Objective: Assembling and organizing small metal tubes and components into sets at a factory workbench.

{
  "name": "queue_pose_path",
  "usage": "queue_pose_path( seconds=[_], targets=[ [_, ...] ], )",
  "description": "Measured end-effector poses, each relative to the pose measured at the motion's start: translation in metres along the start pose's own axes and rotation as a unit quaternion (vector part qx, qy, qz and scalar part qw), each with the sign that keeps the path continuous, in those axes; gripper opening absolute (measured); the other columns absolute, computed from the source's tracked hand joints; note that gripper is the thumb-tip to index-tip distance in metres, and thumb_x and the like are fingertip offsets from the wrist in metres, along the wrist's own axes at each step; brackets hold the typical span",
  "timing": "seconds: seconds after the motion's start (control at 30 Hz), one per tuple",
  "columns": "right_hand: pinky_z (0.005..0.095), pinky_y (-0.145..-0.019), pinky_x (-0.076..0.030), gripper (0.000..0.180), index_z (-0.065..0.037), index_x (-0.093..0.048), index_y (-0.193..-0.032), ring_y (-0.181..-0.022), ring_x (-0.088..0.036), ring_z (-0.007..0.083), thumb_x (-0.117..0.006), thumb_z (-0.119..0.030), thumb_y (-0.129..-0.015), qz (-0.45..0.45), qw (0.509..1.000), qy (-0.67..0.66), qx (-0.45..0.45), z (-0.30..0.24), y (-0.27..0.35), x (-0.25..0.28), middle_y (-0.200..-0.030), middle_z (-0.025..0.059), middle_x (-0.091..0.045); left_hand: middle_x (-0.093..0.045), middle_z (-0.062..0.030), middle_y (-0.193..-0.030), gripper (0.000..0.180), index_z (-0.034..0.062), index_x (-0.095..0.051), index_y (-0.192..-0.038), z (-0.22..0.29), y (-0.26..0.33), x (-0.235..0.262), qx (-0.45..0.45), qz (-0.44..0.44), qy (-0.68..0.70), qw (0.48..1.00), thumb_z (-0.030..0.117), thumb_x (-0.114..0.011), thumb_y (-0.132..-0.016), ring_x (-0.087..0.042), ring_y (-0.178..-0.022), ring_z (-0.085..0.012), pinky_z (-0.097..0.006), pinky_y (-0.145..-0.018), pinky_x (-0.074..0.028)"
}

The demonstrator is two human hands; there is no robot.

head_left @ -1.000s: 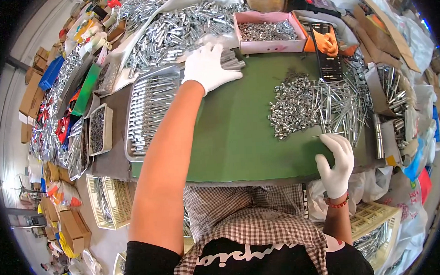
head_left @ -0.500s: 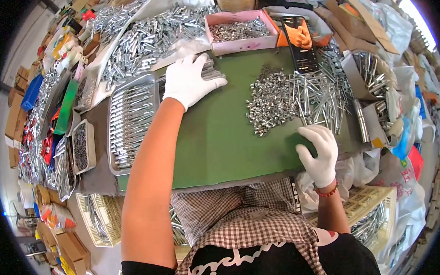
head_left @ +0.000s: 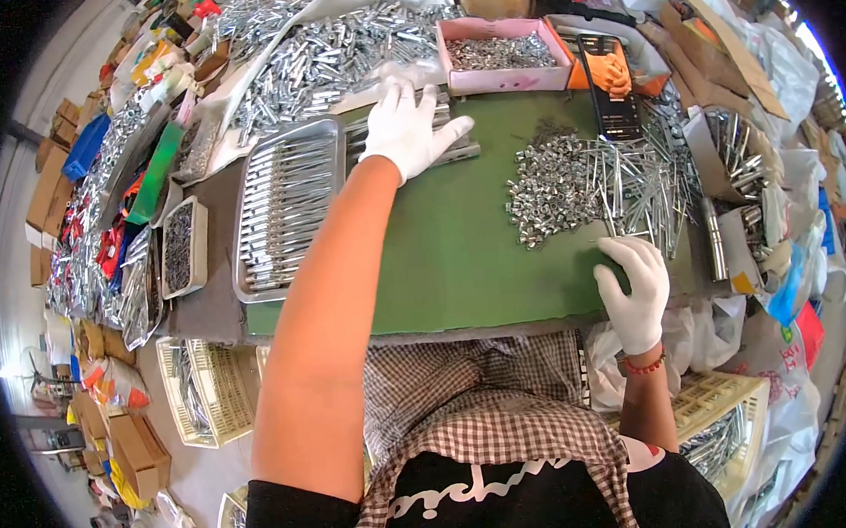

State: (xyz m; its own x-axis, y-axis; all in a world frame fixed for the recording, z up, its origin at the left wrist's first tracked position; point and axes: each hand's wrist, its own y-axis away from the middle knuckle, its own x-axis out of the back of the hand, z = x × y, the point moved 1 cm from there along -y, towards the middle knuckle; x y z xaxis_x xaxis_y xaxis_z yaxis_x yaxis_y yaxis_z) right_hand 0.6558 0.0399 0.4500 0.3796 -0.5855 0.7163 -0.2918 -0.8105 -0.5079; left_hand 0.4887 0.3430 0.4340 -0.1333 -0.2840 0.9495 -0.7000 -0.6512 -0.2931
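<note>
Head view, the only one I have: left hand [head_left: 406,128] in a white glove reaches far across the green bench [head_left: 442,263], palm down, fingers [head_left: 392,100] spread flat and pressing on a short row of metal rods [head_left: 456,149] at the bench's far edge, just right of the steel tray [head_left: 284,209] that already holds neat rows of the same rods. Not a closed grip, more a flat press; I cannot tell if anything is pinched under the palm. Right hand [head_left: 636,288] sits at the near right edge of the bench, fingers loosely curled and resting on the mat, empty as far as I see, just below the loose pile of small metal parts [head_left: 557,187] and the scattered long pins [head_left: 646,183]. Risks as I judge them: the row under the left hand is only held by a flat palm, so a sideways push could fan the rods out or roll them off the far edge into the big heap of rods [head_left: 338,46] behind. The tray rim is touching or nearly touching that row, so sliding rods over could catch the lip and jumble the laid rows. The left forearm spans the whole bench, so a dropped elbow could drag the mat. The pink box [head_left: 499,53] of small parts sits near the left hand; a bump could tip it. The right hand's wrist is near the pile; a sweep could scatter the parts off the near edge.
</note>
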Motion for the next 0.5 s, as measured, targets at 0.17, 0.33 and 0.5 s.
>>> queue_pose_path(
  seconds=[0.17, 0.33, 0.5],
  targets=[
    [0.0374, -0.083, -0.046, 0.025, -0.004, -0.066, -0.095, -0.091, -0.059, 0.0279, -0.067, -0.005, -0.07, 0.005, 1.0, -0.009, -0.001, 0.002, 0.002, -0.002, -0.092, 0.0092, -0.065, -0.047, -0.0264, -0.129, 0.081, -0.0028, -0.042, -0.134, 0.005, -0.013, -0.002, 0.063, -0.024, -0.01, 0.998, 0.064, -0.03, -0.09, -0.041, -0.124, -0.0383, -0.042, -0.104, -0.033],
    [0.0372, -0.083, -0.046, 0.024, -0.004, -0.066, -0.094, -0.09, -0.059, 0.0281, -0.067, -0.004, -0.07, 0.007, 1.0, -0.016, -0.002, 0.001, 0.001, -0.002, -0.091, 0.0094, -0.065, -0.053, -0.0243, -0.119, 0.071, -0.0019, -0.048, -0.127, 0.0, -0.015, -0.005, 0.041, 0.001, 0.022, 0.999, 0.058, -0.035, -0.091, -0.048, -0.114, -0.038, -0.044, -0.098, -0.037],
    [0.0371, -0.082, -0.046, 0.023, -0.004, -0.066, -0.094, -0.09, -0.059, 0.0279, -0.067, -0.004, -0.07, 0.015, 1.0, -0.005, 0.01, 0.002, 0.002, 0.0, -0.091, 0.0093, -0.065, -0.05, -0.021, -0.127, 0.067, 0.0019, -0.05, -0.126, -0.002, -0.012, 0.0, -0.016, -0.052, 0.09, 0.994, 0.057, -0.035, -0.091, -0.043, -0.122, -0.0361, -0.045, -0.104, -0.03]
  ],
)
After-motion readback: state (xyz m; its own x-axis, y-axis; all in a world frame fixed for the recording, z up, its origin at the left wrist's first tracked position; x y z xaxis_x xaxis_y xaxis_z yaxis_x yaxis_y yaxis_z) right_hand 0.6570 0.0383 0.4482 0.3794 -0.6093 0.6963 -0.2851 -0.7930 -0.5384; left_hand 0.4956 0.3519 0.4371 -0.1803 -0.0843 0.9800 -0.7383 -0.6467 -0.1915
